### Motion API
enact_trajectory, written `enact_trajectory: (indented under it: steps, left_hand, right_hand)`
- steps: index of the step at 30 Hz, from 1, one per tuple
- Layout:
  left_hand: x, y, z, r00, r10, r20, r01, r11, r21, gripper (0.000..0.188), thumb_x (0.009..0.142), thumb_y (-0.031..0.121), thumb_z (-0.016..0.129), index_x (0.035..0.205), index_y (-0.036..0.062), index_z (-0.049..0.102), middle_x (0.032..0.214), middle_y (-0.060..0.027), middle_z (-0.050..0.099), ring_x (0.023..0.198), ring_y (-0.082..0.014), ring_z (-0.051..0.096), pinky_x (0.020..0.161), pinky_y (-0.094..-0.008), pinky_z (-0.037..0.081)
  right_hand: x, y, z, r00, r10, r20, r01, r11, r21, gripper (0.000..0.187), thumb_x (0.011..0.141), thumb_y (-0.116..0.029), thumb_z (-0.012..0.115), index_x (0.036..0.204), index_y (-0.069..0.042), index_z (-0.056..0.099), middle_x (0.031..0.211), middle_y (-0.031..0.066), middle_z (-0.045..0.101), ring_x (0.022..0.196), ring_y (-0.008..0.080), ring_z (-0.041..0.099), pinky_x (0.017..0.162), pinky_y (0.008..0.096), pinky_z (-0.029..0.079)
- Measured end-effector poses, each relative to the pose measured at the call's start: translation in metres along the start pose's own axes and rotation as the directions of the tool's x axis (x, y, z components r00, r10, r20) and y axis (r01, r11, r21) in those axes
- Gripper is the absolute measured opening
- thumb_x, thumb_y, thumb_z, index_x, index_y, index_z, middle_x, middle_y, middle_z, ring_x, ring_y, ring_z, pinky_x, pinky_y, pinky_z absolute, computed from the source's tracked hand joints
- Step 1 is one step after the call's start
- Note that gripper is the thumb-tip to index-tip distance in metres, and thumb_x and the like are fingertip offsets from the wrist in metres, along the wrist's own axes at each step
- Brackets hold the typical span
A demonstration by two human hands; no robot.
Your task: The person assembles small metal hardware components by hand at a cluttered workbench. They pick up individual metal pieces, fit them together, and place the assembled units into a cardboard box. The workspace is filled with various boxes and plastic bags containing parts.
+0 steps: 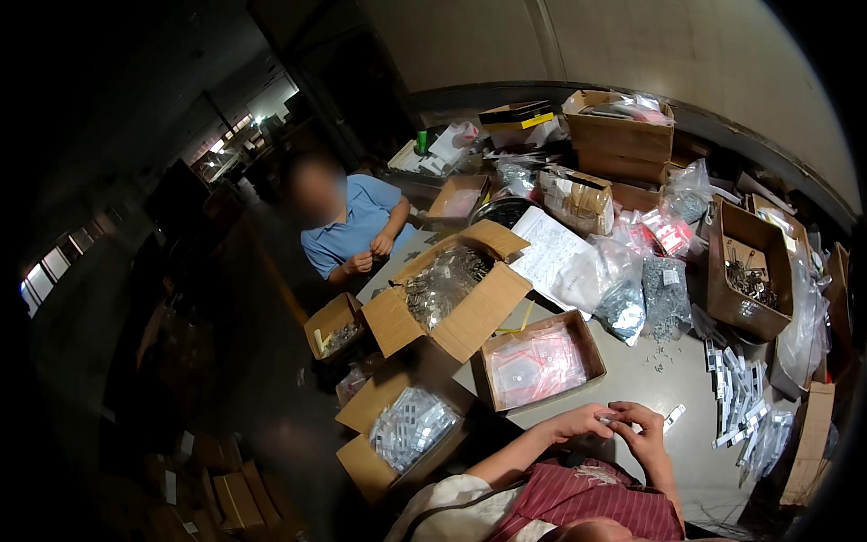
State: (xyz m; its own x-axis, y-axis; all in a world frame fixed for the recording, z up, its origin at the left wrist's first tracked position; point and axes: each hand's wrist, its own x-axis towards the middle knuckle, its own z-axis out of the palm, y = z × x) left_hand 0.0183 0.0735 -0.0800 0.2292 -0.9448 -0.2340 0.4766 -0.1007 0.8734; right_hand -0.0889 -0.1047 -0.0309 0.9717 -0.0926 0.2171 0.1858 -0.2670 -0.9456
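Observation:
My left hand and my right hand meet above the table's near edge, fingers bent and pinched together. Between the fingertips is a small greyish piece, too small and covered to name. Just past my right hand, a flat silvery metal strip lies on the table. Farther right, a loose pile of similar metal strips is spread out, with some in clear plastic. Left of my hands stands an open cardboard box with clear, red-edged plastic bags.
A large open carton of metal parts stands beyond. Lower left, another carton contains packed silvery pieces. Bags of small hardware, papers and a brown bin crowd the table. A person in blue sits across.

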Motion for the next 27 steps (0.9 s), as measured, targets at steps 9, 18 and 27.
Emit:
enact_trajectory:
  steps: [9, 18, 27]
  left_hand:
    - [-0.024, -0.017, -0.003, 0.773, 0.435, -0.462, -0.02, 0.745, 0.667, 0.021, 0.098, 0.015, 0.066, 0.114, 0.0052, 0.076, 0.099, -0.0081, 0.078, 0.091, -0.0141, 0.07, 0.083, -0.0324, 0.055]
    - [-0.007, -0.035, -0.015, 0.693, 0.509, -0.511, -0.217, 0.823, 0.525, 0.018, 0.098, 0.009, 0.069, 0.11, -0.0035, 0.068, 0.099, -0.0048, 0.07, 0.09, -0.0109, 0.066, 0.081, -0.0281, 0.054]
    - [0.016, -0.042, -0.014, 0.658, 0.679, -0.325, -0.204, 0.577, 0.791, 0.013, 0.089, 0.012, 0.067, 0.096, 0.0011, 0.066, 0.082, -0.0134, 0.068, 0.074, -0.0258, 0.067, 0.067, -0.0369, 0.052]
  right_hand:
    - [-0.002, 0.041, 0.015, 0.997, -0.063, -0.033, 0.051, 0.958, -0.281, 0.012, 0.082, -0.001, 0.076, 0.093, 0.002, 0.07, 0.086, 0.0137, 0.071, 0.078, 0.023, 0.07, 0.073, 0.0326, 0.054]
    - [0.002, 0.061, 0.024, 0.983, 0.108, -0.15, -0.116, 0.992, -0.05, 0.005, 0.092, -0.001, 0.07, 0.091, 0.002, 0.066, 0.077, 0.0052, 0.067, 0.071, 0.0114, 0.063, 0.068, 0.027, 0.052]
    - [-0.006, 0.059, 0.029, 0.998, 0.034, -0.046, -0.042, 0.982, -0.182, 0.026, 0.087, -0.005, 0.075, 0.108, 0.001, 0.06, 0.092, 0.0144, 0.07, 0.086, 0.0268, 0.071, 0.082, 0.0355, 0.055]
